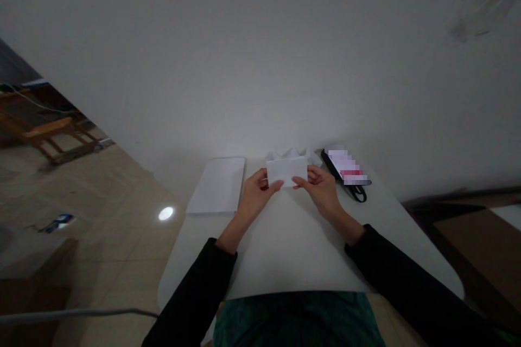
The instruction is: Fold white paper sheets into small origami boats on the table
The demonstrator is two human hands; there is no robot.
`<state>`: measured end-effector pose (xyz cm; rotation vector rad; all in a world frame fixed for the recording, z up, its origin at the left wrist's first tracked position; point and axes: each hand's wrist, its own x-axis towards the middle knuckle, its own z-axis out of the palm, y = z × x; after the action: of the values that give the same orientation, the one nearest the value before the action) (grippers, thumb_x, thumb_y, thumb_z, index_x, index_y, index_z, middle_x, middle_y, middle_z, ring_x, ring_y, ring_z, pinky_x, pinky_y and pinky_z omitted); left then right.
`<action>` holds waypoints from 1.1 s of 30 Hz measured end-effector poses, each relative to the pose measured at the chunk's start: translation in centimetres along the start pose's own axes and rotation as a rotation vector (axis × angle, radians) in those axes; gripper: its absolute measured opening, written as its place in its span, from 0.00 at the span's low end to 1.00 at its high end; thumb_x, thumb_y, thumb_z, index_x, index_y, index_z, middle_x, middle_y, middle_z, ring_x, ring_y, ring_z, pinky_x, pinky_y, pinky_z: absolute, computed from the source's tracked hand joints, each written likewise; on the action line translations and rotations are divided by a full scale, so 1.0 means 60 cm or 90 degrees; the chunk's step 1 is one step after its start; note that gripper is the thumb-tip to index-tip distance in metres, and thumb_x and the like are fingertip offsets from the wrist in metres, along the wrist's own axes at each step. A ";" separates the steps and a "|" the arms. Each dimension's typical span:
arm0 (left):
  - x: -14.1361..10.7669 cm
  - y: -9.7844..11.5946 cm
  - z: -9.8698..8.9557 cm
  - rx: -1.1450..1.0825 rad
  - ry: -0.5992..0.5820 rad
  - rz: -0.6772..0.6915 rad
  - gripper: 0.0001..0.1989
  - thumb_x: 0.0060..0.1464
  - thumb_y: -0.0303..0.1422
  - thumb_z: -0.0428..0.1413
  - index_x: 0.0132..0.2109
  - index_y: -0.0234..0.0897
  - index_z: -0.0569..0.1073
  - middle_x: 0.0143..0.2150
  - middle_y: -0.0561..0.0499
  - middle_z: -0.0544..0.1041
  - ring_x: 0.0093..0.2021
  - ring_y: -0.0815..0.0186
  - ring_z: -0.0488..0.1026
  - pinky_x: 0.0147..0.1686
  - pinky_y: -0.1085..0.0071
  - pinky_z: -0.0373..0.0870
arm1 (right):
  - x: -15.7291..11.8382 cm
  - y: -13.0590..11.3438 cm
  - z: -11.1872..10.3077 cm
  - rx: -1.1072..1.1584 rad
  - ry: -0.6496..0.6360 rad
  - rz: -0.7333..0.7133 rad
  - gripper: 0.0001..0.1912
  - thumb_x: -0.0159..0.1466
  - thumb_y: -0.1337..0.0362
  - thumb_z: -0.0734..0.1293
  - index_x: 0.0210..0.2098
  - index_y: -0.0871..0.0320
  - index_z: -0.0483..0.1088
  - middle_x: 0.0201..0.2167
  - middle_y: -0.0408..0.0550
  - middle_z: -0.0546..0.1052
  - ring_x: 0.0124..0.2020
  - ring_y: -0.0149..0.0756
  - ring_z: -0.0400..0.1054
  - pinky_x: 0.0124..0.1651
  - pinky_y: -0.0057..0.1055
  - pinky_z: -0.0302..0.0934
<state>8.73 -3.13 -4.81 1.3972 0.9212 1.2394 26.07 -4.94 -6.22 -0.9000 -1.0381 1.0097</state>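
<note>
A small folded piece of white paper [287, 169] is held up above the table, its long side running left to right. My left hand [256, 191] pinches its left end, thumb on the near face and fingers behind. At the other end my right hand [320, 188] grips it the same way. Behind it, by the wall, lie several folded white paper pieces [314, 157], partly hidden by the held one. A stack of white paper sheets [220, 184] rests flat to the left of my left hand.
Right of my hands a phone [345, 165] with a lit, blurred screen lies on the white table [297, 260], a black strap [358, 193] beside it. The wall [285, 65] meets the table's far edge. A wooden chair [52, 130] stands on the tiled floor at left.
</note>
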 end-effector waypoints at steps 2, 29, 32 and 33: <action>-0.005 0.001 0.004 0.007 -0.022 -0.019 0.23 0.43 0.36 0.68 0.47 0.34 0.75 0.40 0.48 0.80 0.36 0.64 0.78 0.34 0.67 0.81 | -0.004 0.003 0.002 -0.033 -0.045 0.001 0.21 0.50 0.58 0.77 0.41 0.57 0.73 0.36 0.48 0.80 0.32 0.37 0.74 0.32 0.35 0.73; 0.010 0.007 -0.017 0.061 0.110 0.032 0.20 0.50 0.40 0.62 0.48 0.33 0.75 0.25 0.53 0.77 0.25 0.70 0.74 0.26 0.76 0.71 | 0.010 0.017 -0.009 -0.007 -0.085 0.012 0.16 0.49 0.55 0.77 0.34 0.57 0.79 0.33 0.46 0.80 0.31 0.36 0.73 0.32 0.38 0.76; 0.013 0.002 -0.021 0.032 0.153 0.028 0.18 0.48 0.38 0.64 0.45 0.33 0.77 0.34 0.47 0.82 0.33 0.66 0.78 0.33 0.72 0.75 | 0.011 0.018 -0.010 -0.009 -0.076 0.011 0.16 0.48 0.56 0.77 0.34 0.58 0.78 0.32 0.46 0.80 0.31 0.36 0.73 0.31 0.37 0.76; 0.013 0.001 -0.023 0.023 0.164 0.025 0.20 0.48 0.38 0.64 0.47 0.33 0.76 0.36 0.46 0.82 0.35 0.65 0.78 0.34 0.71 0.75 | 0.011 0.018 -0.010 -0.010 -0.078 0.012 0.16 0.48 0.56 0.77 0.34 0.58 0.78 0.32 0.46 0.80 0.31 0.36 0.74 0.31 0.37 0.76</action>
<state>7.53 -2.13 -4.65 1.3076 1.1000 1.4628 26.52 -4.09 -7.20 -0.8709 -1.1425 1.0847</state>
